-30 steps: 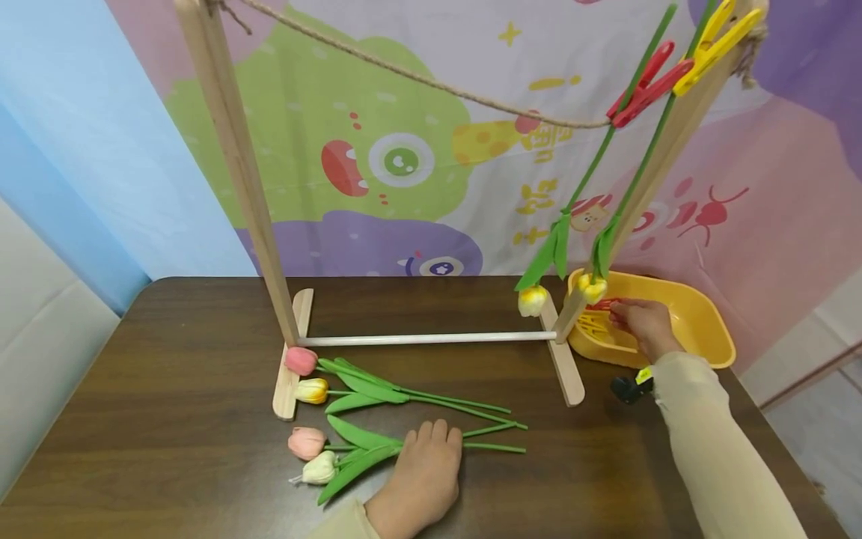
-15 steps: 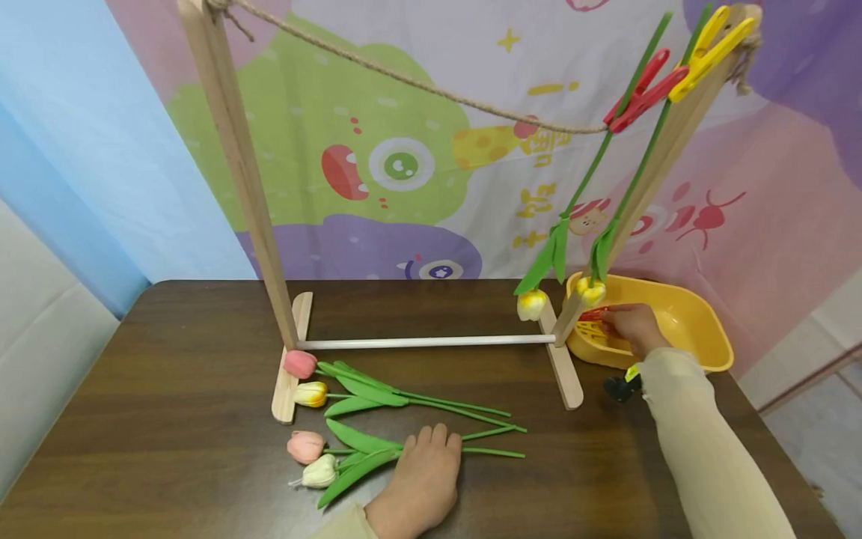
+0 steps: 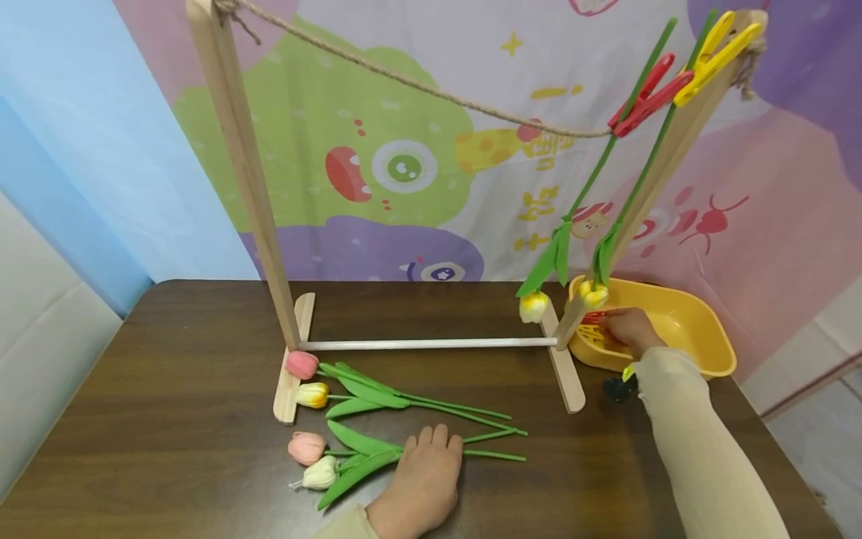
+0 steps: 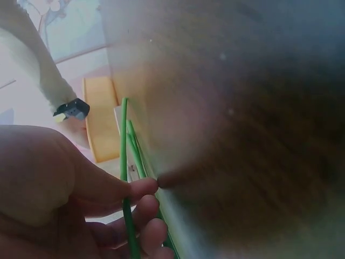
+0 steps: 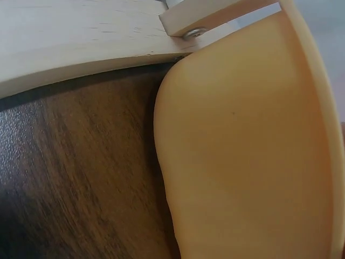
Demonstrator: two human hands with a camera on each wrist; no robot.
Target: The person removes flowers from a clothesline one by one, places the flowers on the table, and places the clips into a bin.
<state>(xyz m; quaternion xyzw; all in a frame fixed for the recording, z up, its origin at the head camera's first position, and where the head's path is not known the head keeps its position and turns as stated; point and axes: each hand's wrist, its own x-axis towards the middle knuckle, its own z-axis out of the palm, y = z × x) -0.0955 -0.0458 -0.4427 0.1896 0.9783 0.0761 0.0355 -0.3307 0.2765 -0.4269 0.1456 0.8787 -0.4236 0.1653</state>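
My left hand point(image 3: 424, 475) rests on the table over the lower pair of tulips. In the left wrist view, its thumb and fingers pinch a green tulip stem point(image 4: 124, 145). A pale pink tulip point(image 3: 306, 448) and a cream tulip point(image 3: 319, 473) lie left of this hand. Inside the yellow tray point(image 3: 700, 329), my right hand point(image 3: 629, 329) has its fingertips at a red clothespin point(image 3: 594, 318), which it appears to pinch. Yellow clothespins point(image 3: 592, 335) lie beside it. The right wrist view shows only the tray's outer wall point(image 5: 242, 135), hiding the fingers.
A wooden frame point(image 3: 245, 172) with a sagging rope point(image 3: 417, 78) stands on the table. Two yellow-white tulips point(image 3: 534, 307) hang head down at its right, held by a red clothespin point(image 3: 649, 97) and a yellow clothespin point(image 3: 717, 60). Pink point(image 3: 302, 364) and yellow point(image 3: 313, 394) tulips lie nearby.
My right hand has shifted slightly left and down inside the tray, its fingertips staying at the red clothespin. The left hand stays in place over the stems.
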